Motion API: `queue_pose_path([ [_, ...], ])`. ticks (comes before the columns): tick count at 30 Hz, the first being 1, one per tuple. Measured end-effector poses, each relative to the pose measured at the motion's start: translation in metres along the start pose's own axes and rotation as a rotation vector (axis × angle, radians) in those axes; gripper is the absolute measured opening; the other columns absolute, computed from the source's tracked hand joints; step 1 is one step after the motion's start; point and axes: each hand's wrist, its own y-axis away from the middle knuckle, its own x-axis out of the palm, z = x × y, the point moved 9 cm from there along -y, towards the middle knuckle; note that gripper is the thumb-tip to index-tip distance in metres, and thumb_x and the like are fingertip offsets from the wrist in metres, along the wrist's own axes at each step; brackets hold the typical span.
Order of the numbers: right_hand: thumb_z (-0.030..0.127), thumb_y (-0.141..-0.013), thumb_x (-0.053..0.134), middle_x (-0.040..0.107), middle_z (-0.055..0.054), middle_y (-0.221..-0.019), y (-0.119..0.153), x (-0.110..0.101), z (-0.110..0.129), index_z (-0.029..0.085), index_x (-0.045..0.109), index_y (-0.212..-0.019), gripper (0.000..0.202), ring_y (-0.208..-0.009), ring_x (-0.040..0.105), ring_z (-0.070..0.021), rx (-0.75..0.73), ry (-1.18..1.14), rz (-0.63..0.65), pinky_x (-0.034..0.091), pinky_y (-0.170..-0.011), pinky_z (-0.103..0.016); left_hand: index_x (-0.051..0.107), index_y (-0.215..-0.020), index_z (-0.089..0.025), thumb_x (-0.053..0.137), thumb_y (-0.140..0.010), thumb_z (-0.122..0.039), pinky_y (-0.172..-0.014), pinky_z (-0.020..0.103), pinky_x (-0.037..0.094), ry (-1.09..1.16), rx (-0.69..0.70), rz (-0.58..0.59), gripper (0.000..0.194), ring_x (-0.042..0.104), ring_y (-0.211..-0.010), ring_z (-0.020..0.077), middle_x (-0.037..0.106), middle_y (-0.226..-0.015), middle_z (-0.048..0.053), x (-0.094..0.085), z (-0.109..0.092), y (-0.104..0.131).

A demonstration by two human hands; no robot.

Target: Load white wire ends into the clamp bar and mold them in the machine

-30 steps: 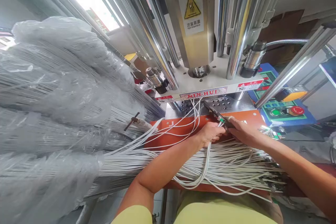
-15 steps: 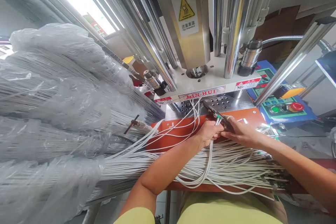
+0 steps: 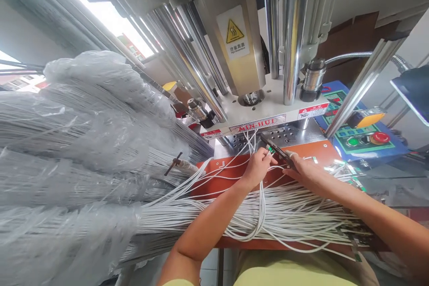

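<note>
A white cable [image 3: 262,196] is pinched in the fingers [image 3: 267,155] of the left hand [image 3: 257,167], its green-tipped end held just beyond them against the dark mould bar [image 3: 275,149]. That bar is gripped at its near end by the right hand [image 3: 303,170]. Under both hands, a cable bundle [image 3: 301,214] is spread over the orange worktop [image 3: 231,170]. Left of the fingers, more cables are wrapped in plastic bags [image 3: 83,143].

The press column's yellow hot-surface warning sticker [image 3: 234,32] sits above a red "MIN-HUI" nameplate [image 3: 258,124].
</note>
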Motion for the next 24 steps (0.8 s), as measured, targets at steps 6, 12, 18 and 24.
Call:
queue_pose_path([
  [6, 0.04, -0.093, 0.044, 0.068, -0.01, -0.097, 0.004, -0.006, 0.009, 0.019, 0.043, -0.127, 0.039, -0.083, 0.066, -0.0259, -0.057, -0.011, -0.002, 0.04, -0.064, -0.031, 0.056, -0.068, -0.016, 0.063, -0.077, -0.037, -0.048, 0.019, 0.027, 0.095, -0.099, -0.076, 0.024, 0.031, -0.047, 0.0055, 0.04, -0.054, -0.008, -0.009, 0.008, -0.004],
  [12, 0.034, -0.093, 0.045, 0.067, -0.012, -0.098, 0.003, -0.008, 0.015, 0.017, 0.044, -0.114, 0.027, -0.086, 0.065, -0.0257, -0.057, -0.051, 0.064, 0.041, -0.068, -0.031, 0.067, -0.074, -0.014, 0.066, -0.078, -0.042, -0.064, 0.022, 0.036, -0.047, 0.088, 0.104, 0.029, 0.046, -0.062, 0.0086, 0.057, -0.067, -0.003, 0.003, -0.009, 0.005],
  [18, 0.034, -0.092, 0.047, 0.067, -0.012, -0.096, 0.002, -0.005, 0.008, 0.018, 0.042, -0.116, 0.03, -0.084, 0.065, -0.0258, -0.059, -0.098, 0.046, 0.041, -0.065, -0.03, 0.069, -0.078, -0.013, 0.066, -0.078, -0.04, -0.061, 0.021, 0.037, -0.21, 0.108, 0.225, 0.027, 0.048, -0.062, 0.0099, 0.058, -0.066, -0.002, 0.011, -0.015, 0.009],
  [24, 0.032, -0.092, 0.048, 0.068, -0.013, -0.093, 0.002, -0.006, 0.01, 0.015, 0.043, -0.117, 0.031, -0.084, 0.066, -0.0269, -0.067, -0.068, 0.067, 0.04, -0.065, -0.031, 0.069, -0.079, -0.013, 0.061, -0.083, -0.04, -0.065, 0.022, 0.04, -0.243, 0.127, 0.222, 0.028, 0.049, -0.065, 0.0105, 0.059, -0.069, -0.001, 0.011, -0.016, 0.004],
])
